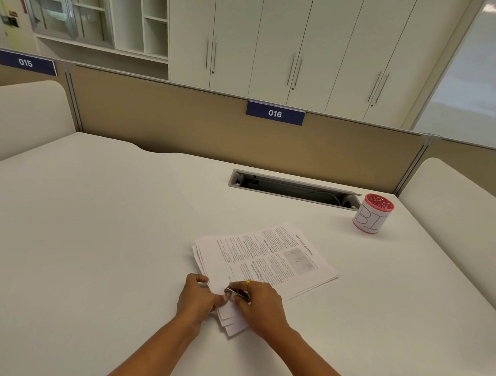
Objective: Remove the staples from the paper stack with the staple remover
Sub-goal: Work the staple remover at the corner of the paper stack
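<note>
A wide white tabletop (99, 225) fills the view, backed by a tan partition. A paper stack (267, 258) of printed sheets lies flat toward the near edge, right of centre, its sheets slightly fanned. Near the far right edge stands a red-and-white cup (373, 214), beside a cable slot (294, 189). At the stack's near corner, the left hand (196, 297) pinches the sheets' edge with curled fingers. The right hand (261, 306) grips a small metal staple remover (234, 293) pressed to that corner. The staple itself is too small to see. The paper looks light, floppy and easily torn, so it is best held down close beside the staple.
</note>
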Demonstrator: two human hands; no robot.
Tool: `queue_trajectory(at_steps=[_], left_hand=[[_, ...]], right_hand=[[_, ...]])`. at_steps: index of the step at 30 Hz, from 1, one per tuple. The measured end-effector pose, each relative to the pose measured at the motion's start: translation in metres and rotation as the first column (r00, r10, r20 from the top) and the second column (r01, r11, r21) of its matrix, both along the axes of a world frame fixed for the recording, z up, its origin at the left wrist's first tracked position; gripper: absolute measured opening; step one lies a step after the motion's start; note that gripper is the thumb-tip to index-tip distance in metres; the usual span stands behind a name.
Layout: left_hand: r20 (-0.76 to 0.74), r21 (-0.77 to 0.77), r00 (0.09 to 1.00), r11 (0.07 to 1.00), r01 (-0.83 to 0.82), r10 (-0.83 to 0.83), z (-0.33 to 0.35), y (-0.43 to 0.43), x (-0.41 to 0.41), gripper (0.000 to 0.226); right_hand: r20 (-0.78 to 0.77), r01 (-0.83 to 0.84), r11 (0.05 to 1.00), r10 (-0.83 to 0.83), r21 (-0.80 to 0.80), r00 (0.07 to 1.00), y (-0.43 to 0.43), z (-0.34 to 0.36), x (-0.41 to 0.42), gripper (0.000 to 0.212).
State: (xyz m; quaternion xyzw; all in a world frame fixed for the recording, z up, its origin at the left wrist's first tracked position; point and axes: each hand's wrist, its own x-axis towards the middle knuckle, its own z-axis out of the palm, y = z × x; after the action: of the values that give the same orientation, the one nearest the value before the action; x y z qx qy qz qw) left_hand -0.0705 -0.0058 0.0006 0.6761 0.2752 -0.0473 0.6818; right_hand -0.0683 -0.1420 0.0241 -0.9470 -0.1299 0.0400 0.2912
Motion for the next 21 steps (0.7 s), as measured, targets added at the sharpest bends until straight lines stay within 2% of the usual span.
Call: queue_trajectory(at_steps=[9,13,21], left_hand=[[-0.008,0.084,1.000,0.996,0.004,-0.004,0.0021,-0.0023,0.0017,0.053],[-0.001,0.150,1.000,0.988,0.030,-0.031,0.0032,-0.0045,-0.0012,0.050],[0.030,0.148,0.999,0.989,0.025,-0.030,0.0075,-0.0036,-0.0054,0.044]], right_hand=[[0.011,0.001,1.000,-0.001,-0.001,1.000,-0.0002,-0.0001,-0.0007,0.030],[-0.022,0.025,1.000,-0.024,0.017,0.999,0.0000,0.0016,0.0024,0.029],[-0.117,0.088,0.991,-0.075,0.102,0.990,-0.0002,0.0024,0.0071,0.026]])
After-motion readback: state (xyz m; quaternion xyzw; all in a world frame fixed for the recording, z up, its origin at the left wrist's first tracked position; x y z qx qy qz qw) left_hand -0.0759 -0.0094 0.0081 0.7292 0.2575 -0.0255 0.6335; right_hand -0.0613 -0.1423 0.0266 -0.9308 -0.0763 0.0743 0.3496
